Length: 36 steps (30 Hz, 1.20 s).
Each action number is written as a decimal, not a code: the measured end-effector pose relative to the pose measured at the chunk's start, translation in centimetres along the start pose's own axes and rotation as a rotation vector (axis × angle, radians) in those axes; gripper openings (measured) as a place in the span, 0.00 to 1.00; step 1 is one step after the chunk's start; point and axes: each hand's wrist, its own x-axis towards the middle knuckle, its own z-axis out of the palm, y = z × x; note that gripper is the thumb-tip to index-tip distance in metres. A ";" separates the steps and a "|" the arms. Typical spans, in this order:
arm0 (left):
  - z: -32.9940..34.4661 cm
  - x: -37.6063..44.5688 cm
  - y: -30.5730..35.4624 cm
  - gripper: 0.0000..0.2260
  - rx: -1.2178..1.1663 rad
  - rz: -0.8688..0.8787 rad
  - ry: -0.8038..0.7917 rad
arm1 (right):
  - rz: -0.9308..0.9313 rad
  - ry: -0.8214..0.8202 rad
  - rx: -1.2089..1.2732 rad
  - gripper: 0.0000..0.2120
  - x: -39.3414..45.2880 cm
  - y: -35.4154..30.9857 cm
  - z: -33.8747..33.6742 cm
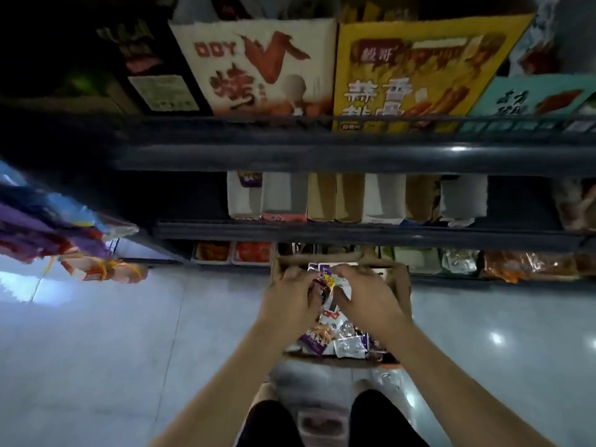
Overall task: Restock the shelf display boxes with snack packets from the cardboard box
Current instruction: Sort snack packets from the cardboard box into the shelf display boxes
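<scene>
Head view, only one. The cardboard box sits on the floor at 6 o'clock from the lower shelf rail, right against the bottom shelf front. It holds a loose heap of snack packets, purple, white and silver foil.

Handling, as a judgement: the packets look small, light, soft and crinkly. The foil film is probably slick, so a big handful can shed a few. Nothing fragile in the wrapper, though the contents could crush if squeezed hard. Best hold is a bunch gathered from both sides with the fingers wrapped round the middle of the stack, not the sealed edges.

The left hand is over the box at 9 o'clock from the bunch, fingers curled in and gripping packets. The right hand is at 3 o'clock from it, fingers curled too, pinching a white-and-purple packet at its top edge. The two hands are nearly touching, with the bunch between them. The blur hides the fingertips, so how many packets each holds I cannot tell.

The display boxes stand on the middle shelf at 12 o'clock from the hands, well apart from them, and several look low or empty. The large printed cartons are on the top shelf, further toward 12.
</scene>
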 end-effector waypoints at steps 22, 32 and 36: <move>27.1 15.3 -16.8 0.20 -0.030 -0.006 0.039 | 0.119 0.172 0.121 0.20 13.5 16.6 25.7; 30.5 17.4 -19.4 0.29 -0.118 0.027 0.068 | 0.078 0.327 0.047 0.20 15.5 18.1 30.7; 30.2 16.6 -19.3 0.29 -0.254 -0.053 0.030 | 0.110 0.220 0.039 0.18 14.0 17.3 31.1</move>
